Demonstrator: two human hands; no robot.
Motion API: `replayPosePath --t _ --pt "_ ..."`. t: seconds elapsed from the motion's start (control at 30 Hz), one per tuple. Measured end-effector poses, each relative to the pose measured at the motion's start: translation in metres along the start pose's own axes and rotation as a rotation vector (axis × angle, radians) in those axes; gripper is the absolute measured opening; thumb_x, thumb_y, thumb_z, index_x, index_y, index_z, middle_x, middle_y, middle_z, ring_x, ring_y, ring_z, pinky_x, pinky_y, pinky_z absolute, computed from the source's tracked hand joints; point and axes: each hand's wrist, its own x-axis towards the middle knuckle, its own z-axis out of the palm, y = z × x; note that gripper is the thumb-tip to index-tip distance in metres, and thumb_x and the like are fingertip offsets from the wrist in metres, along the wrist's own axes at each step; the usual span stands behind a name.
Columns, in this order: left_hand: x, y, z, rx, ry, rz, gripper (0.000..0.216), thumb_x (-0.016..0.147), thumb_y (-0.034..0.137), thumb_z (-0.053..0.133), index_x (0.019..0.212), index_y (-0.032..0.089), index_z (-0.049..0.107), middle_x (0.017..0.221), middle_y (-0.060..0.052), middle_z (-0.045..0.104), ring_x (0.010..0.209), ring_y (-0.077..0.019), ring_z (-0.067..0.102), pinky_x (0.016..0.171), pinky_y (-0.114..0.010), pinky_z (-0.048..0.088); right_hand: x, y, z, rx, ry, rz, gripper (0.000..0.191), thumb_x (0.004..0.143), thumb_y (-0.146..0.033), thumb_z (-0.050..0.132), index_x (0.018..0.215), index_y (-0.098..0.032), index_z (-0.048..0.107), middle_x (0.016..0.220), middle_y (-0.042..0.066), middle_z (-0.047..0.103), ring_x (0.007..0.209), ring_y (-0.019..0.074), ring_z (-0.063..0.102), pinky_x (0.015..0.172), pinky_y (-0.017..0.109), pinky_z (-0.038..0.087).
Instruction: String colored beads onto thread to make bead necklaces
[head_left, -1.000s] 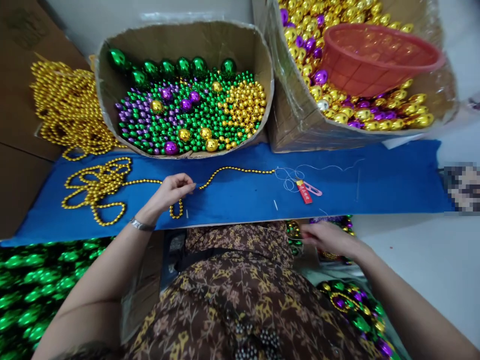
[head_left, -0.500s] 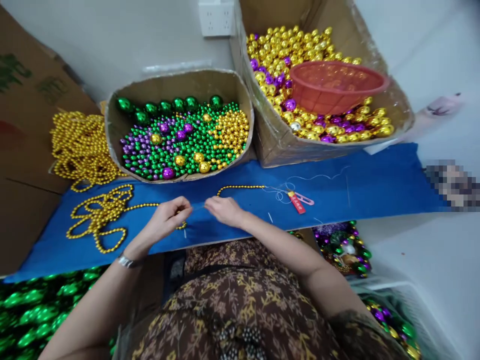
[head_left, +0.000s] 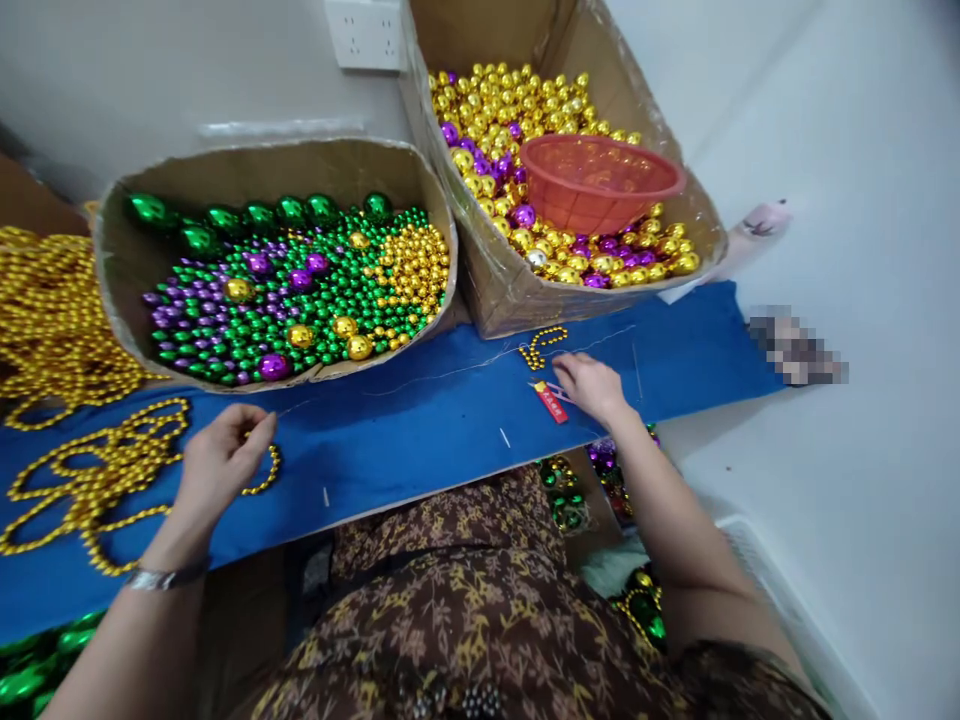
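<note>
My left hand (head_left: 229, 450) is closed in a pinch on a fine clear thread (head_left: 296, 408), at the left of the blue cloth. A short curve of gold bead string (head_left: 274, 470) hangs below its fingers. Over to the right, my right hand (head_left: 592, 388) has its fingers bent together beside a small pink tool (head_left: 559, 392), partly covered by the hand. What those fingertips hold, if anything, is hidden. A red tag (head_left: 553, 403) lies against the pink tool. Just behind the hand, a short gold bead strand (head_left: 541, 348) lies crumpled, with thread running past it.
A cardboard box (head_left: 281, 155) of green, purple and gold beads stands at the back. Beside it, a taller box (head_left: 510, 300) of gold and purple balls holds a red basket (head_left: 600, 185). Gold bead strings (head_left: 112, 470) lie at left on the blue cloth (head_left: 420, 430).
My hands have moved wide apart; the right one has gone to the pink tool. The short gold strand now lies bunched instead of stretched out. The view has shifted right.
</note>
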Motion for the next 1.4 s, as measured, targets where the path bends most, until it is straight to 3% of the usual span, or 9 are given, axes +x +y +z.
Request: replayPosePath --t 0.13,0.3,0.4,0.5,0.67,0.8,1.03,1.23,1.4 --pt "0.003 0.01 0.016 -0.032 -0.04 0.092 0.026 0.079 0.047 0.055 0.072 0.022 0.053 0.05 0.006 0.046 0.046 -0.0119 0.041 0.045 -0.023 0.032 -0.029 0.002 0.02 -0.011 -0.032 -0.071 0.038 0.097 -0.035 0.042 0.13 -0.023 0.056 0.113 0.012 0.064 0.106 0.0247 0.058 0.083 0.031 0.047" --pt "-0.001 0.019 0.017 -0.12 -0.049 0.132 0.027 0.078 0.046 0.056 0.071 0.02 0.052 0.054 0.004 0.046 0.048 -0.0109 0.042 0.047 -0.023 0.033 -0.033 -0.007 0.017 0.133 0.11 -0.04 0.039 0.098 -0.027 0.034 0.129 -0.018 0.057 0.12 0.016 0.058 0.103 0.0255 0.059 0.084 0.033 0.049" --pt "-0.007 0.027 0.012 -0.208 -0.039 0.136 0.026 0.078 0.045 0.057 0.071 0.02 0.051 0.055 0.005 0.043 0.049 -0.0103 0.039 0.046 -0.022 0.032 -0.03 -0.042 0.003 0.347 0.186 -0.239 0.043 0.098 -0.022 0.032 0.137 -0.016 0.048 0.125 0.014 0.057 0.111 0.0224 0.058 0.094 0.032 0.046" --pt "-0.014 0.03 0.007 -0.269 -0.021 0.137 0.024 0.08 0.042 0.058 0.072 0.02 0.052 0.057 0.004 0.043 0.05 -0.0099 0.037 0.047 -0.022 0.031 -0.026 -0.095 -0.008 0.414 0.092 -0.461 0.043 0.099 -0.032 0.036 0.14 -0.022 0.045 0.121 0.01 0.059 0.108 0.021 0.059 0.092 0.031 0.047" --pt "-0.02 0.031 0.002 -0.296 -0.024 0.146 0.023 0.081 0.04 0.059 0.073 0.02 0.052 0.058 0.004 0.043 0.051 -0.0098 0.037 0.048 -0.023 0.031 -0.013 -0.175 -0.004 0.264 -0.025 -0.556 0.042 0.1 -0.045 0.034 0.134 -0.026 0.052 0.116 0.011 0.058 0.101 0.0229 0.061 0.078 0.031 0.049" --pt "-0.022 0.03 -0.002 -0.287 -0.032 0.159 0.022 0.083 0.04 0.058 0.075 0.02 0.052 0.058 0.004 0.044 0.051 -0.0102 0.038 0.048 -0.023 0.031 -0.003 -0.206 0.002 0.196 -0.044 -0.58 0.04 0.101 -0.044 0.034 0.127 -0.023 0.055 0.116 0.013 0.057 0.101 0.0241 0.06 0.077 0.033 0.049" --pt "-0.013 0.03 0.006 0.06 0.171 0.504 0.013 0.085 0.031 0.056 0.078 0.02 0.056 0.067 0.0 0.057 0.056 -0.0122 0.048 0.057 -0.025 0.039 0.016 -0.172 0.006 0.23 0.0 -0.464 0.045 0.101 -0.05 0.028 0.134 -0.028 0.048 0.119 0.01 0.057 0.107 0.0233 0.059 0.077 0.03 0.047" --pt "0.0 0.031 0.064 0.586 -0.116 0.614 0.02 0.089 0.02 0.046 0.078 0.017 0.062 0.076 -0.012 0.061 0.07 -0.0226 0.057 0.062 -0.033 0.041 0.036 -0.128 0.012 0.2 -0.051 -0.337 0.036 0.097 -0.039 0.043 0.129 -0.027 0.051 0.127 0.009 0.052 0.099 0.022 0.064 0.076 0.032 0.049" --pt "-0.005 0.043 0.083 0.479 -0.081 0.634 0.024 0.091 0.028 0.048 0.106 0.018 0.065 0.123 -0.018 0.059 0.101 -0.0291 0.057 0.081 -0.041 0.048 0.037 -0.127 0.016 0.207 -0.053 -0.332 0.028 0.097 -0.031 0.041 0.119 -0.024 0.056 0.123 0.01 0.056 0.093 0.0215 0.066 0.073 0.031 0.048"
